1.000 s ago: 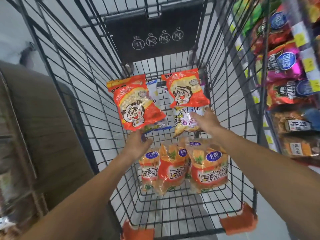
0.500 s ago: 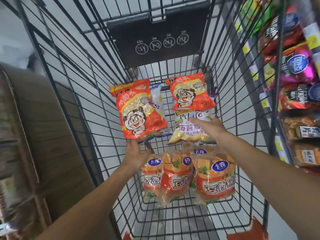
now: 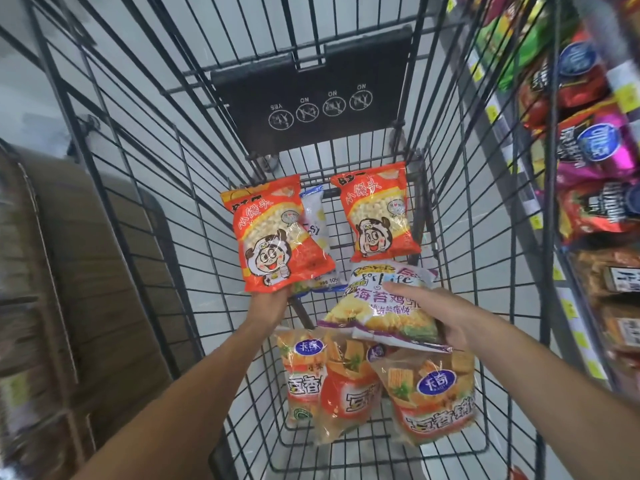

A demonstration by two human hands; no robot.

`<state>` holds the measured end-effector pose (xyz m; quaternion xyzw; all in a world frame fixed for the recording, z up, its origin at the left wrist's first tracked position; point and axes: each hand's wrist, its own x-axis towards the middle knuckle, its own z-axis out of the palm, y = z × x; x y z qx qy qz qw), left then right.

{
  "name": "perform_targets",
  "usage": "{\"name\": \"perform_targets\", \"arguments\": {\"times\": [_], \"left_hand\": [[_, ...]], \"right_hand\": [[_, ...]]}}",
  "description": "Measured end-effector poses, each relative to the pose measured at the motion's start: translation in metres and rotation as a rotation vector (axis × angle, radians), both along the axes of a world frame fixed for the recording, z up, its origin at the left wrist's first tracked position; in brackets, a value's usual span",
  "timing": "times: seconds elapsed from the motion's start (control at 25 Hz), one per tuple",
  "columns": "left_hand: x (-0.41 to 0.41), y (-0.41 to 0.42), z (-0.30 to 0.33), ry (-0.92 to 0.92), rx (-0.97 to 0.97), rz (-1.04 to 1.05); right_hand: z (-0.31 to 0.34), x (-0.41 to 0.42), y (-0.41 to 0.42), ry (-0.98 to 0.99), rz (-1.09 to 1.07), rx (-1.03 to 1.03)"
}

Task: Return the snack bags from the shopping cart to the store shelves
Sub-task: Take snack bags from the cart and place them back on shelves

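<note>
Since 1.0 s ago, right hand (image 3: 450, 320) has dropped off the right-hand red cartoon-face snack bag (image 3: 377, 211) and now grips the pale bag with purple lettering (image 3: 384, 306), lifted clear above the orange bags. Left hand (image 3: 268, 306) holds as before.

Left hand: fingers curled under the bottom edge of the left red plastic snack bag with a cartoon face (image 3: 273, 237), holding it upright and tilted slightly left. Characters "小馒头" readable on both red bags; a clear window shows small pale puffs.

Behind the left red bag, partly hidden: a white-and-blue packet (image 3: 313, 223); "105" legible near its lower edge, rest unreadable.

Right hand: thumb on top, fingers beneath the pale bag. Readable print: "for life" and "海苔鸡". The right red bag is free of either hand, against the far wall of the black wire shopping cart (image 3: 138, 202).

Cart floor, nearest the camera: three orange transparent bags of square crackers (image 3: 363, 393), overlapping, each with a blue oval logo and large white characters on a red band.

Black plastic child-seat flap (image 3: 311, 109) on the far wall: four round pictograms, captions upside down, "YES", "NO", "NO", "NO".

Store shelves (image 3: 595, 168) at right carry glossy red, magenta and green bags with yellow price tags; print blurred.
</note>
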<state>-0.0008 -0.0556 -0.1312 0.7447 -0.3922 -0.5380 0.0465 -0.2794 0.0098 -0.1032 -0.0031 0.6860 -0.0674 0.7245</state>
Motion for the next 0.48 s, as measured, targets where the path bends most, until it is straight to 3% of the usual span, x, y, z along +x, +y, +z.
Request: {"name": "perform_targets", "arguments": {"times": [0.28,0.48], "left_hand": [[0.008,-0.012,-0.02,0.072,0.083,0.146],[0.011,-0.015,-0.017,0.089,0.131,0.113]], "right_hand": [[0.003,0.006,0.002,-0.011,-0.028,0.026],[0.014,0.008,0.001,-0.037,-0.17,-0.012]]}}
